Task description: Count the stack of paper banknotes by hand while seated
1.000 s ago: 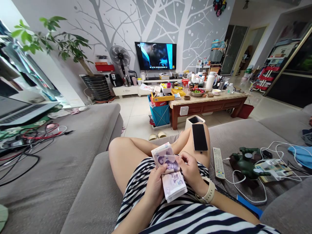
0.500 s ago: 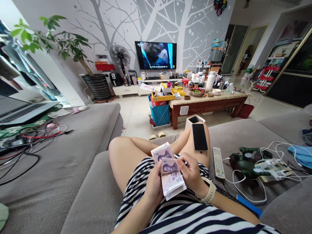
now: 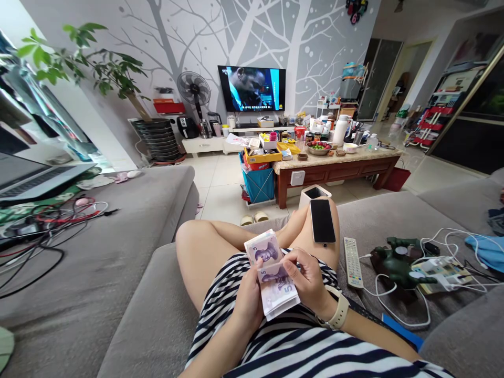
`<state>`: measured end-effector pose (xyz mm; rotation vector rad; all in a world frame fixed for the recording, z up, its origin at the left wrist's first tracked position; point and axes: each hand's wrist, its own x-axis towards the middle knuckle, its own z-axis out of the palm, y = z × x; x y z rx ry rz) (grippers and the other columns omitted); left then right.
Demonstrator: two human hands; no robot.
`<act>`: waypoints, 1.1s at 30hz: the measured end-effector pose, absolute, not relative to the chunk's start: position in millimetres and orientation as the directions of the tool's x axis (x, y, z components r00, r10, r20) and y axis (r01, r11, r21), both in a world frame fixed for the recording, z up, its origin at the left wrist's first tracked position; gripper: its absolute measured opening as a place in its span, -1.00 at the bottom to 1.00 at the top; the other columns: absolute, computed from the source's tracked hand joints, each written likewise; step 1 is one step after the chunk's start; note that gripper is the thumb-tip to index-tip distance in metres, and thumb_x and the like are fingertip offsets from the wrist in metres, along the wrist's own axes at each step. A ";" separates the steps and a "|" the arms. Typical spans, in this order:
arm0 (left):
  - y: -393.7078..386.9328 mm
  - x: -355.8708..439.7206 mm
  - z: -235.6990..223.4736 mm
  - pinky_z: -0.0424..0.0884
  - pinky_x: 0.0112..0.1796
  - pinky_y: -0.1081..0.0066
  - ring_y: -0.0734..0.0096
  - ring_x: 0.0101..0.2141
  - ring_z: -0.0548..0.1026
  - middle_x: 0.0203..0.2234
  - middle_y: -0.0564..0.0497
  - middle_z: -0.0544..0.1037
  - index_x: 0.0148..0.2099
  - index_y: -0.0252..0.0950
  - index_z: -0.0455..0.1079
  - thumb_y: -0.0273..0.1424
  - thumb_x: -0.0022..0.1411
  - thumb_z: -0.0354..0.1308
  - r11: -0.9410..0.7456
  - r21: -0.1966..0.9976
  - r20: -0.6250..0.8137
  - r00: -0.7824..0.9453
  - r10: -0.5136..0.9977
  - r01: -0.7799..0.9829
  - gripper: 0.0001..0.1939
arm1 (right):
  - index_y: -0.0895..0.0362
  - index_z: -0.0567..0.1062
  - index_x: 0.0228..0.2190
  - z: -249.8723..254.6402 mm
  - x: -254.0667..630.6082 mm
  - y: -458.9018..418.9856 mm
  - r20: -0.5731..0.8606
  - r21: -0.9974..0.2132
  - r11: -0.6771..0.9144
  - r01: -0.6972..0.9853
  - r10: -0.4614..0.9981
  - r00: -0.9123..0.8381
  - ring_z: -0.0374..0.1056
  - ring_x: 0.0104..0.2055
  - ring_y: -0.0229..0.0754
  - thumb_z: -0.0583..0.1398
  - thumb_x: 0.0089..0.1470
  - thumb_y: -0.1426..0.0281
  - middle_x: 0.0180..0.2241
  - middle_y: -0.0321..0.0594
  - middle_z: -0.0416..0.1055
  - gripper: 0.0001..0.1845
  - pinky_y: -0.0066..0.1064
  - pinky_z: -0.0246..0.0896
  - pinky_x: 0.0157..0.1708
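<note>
I sit cross-legged on a grey sofa point(image 3: 118, 294) with a thick stack of purple banknotes point(image 3: 271, 275) held over my lap. My left hand point(image 3: 248, 302) is wrapped round the stack from the left. My right hand point(image 3: 309, 281), with a pale watch on its wrist, pinches the top note, which is folded down over the lower half of the stack. A black phone point(image 3: 322, 221) lies face up on my right knee.
A white remote point(image 3: 353, 262), a green fist-shaped toy point(image 3: 396, 262) and white cables point(image 3: 441, 262) lie on the sofa to my right. A laptop point(image 3: 35, 178) and tangled wires are at the left. A cluttered coffee table point(image 3: 334, 163) and a television point(image 3: 252, 89) stand ahead.
My right hand has drawn the top note down and over the lower half of the stack, uncovering the note beneath. The left hand has kept its hold.
</note>
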<state>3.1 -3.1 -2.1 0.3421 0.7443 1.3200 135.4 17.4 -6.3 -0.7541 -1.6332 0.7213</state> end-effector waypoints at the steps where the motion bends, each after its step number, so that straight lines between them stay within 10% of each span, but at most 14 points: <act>1: -3.0 2.8 -3.2 0.49 -0.11 0.20 0.10 -0.20 0.60 -0.30 -0.14 0.66 -0.17 -0.43 0.52 -0.27 0.18 0.22 0.248 0.619 -0.297 0.071 0.952 -0.745 -0.70 | 0.10 0.45 -0.41 -6.0 135.4 17.4 0.593 -0.787 0.610 0.097 0.790 -0.156 0.28 -0.38 -0.19 0.10 0.25 0.33 -0.45 -0.26 0.39 -0.78 -0.36 0.15 -0.32; 24: -6.9 2.8 5.8 0.49 -0.39 0.37 0.29 -0.48 0.58 -0.42 -0.10 0.66 -0.24 -0.41 0.50 -0.45 -0.06 0.34 0.232 0.718 -0.323 -0.019 0.946 -0.656 -0.73 | 0.12 0.29 -0.58 -22.3 133.5 34.7 0.339 -0.940 0.341 0.012 0.938 -0.067 0.06 -0.53 -0.29 0.17 0.18 0.14 -0.60 -0.39 0.15 -0.59 -0.44 0.00 -0.51; 33: -5.1 2.7 0.7 0.53 -0.20 0.23 0.09 -0.29 0.63 -0.35 -0.16 0.67 -0.21 -0.43 0.48 -0.43 0.02 0.30 0.242 0.708 -0.331 -0.009 0.944 -0.663 -0.75 | 0.12 0.29 -0.59 -22.1 131.8 34.7 0.321 -0.946 0.322 0.028 0.946 -0.049 0.06 -0.54 -0.30 0.18 0.16 0.15 -0.61 -0.39 0.16 -0.59 -0.46 0.01 -0.54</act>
